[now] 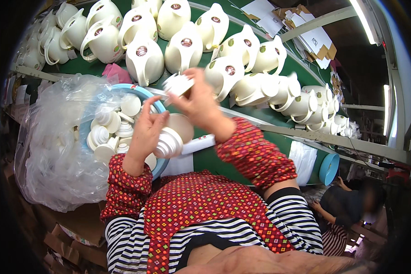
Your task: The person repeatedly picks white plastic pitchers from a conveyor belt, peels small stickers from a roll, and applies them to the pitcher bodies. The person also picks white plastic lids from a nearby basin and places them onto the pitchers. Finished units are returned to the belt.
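My right hand (198,100) is closed on a white ridged lid (178,84), raised over the table near the standing jugs and slightly blurred. Lower and to the left, my left hand (144,130) has its thumb and index finger apart, with nothing visible between them. Beside its palm is another white stepped lid (170,142); whether the hand touches it, I cannot tell. A light blue basin (144,91) holds several white lids (100,135), partly covered by clear plastic sheeting (55,146). Cream jugs (183,48) stand just beyond my hands.
Many jugs fill the green table (278,144), with some lying tilted along a metal rail (351,148) at right. White plastic bags (302,160) and a blue round container (329,169) are at the right. Another person (347,201) sits at lower right. Cardboard (68,228) lies lower left.
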`<act>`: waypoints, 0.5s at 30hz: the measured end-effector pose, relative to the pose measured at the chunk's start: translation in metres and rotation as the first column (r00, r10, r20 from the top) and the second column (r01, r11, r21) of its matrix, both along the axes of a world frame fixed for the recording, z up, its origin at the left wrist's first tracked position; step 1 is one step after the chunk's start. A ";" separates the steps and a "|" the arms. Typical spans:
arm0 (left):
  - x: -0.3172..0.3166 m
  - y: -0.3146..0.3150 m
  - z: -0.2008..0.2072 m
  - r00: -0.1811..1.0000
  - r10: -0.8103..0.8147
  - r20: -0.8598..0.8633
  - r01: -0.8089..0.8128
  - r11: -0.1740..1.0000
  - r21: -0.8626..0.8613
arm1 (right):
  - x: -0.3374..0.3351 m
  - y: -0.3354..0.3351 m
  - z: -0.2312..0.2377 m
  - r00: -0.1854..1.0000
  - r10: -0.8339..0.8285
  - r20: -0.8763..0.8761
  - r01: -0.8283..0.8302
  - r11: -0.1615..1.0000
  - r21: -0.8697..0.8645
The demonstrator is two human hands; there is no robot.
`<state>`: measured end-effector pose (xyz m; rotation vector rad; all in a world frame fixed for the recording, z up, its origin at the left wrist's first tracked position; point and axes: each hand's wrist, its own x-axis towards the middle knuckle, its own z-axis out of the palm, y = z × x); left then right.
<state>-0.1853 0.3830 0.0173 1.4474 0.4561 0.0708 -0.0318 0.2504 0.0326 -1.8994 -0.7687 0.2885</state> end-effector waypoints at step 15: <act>0.008 -0.047 -0.020 0.553 -0.779 0.296 0.593 0.118 -0.797 | 0.165 -0.068 0.040 0.706 0.647 0.289 -0.054 0.456 -0.888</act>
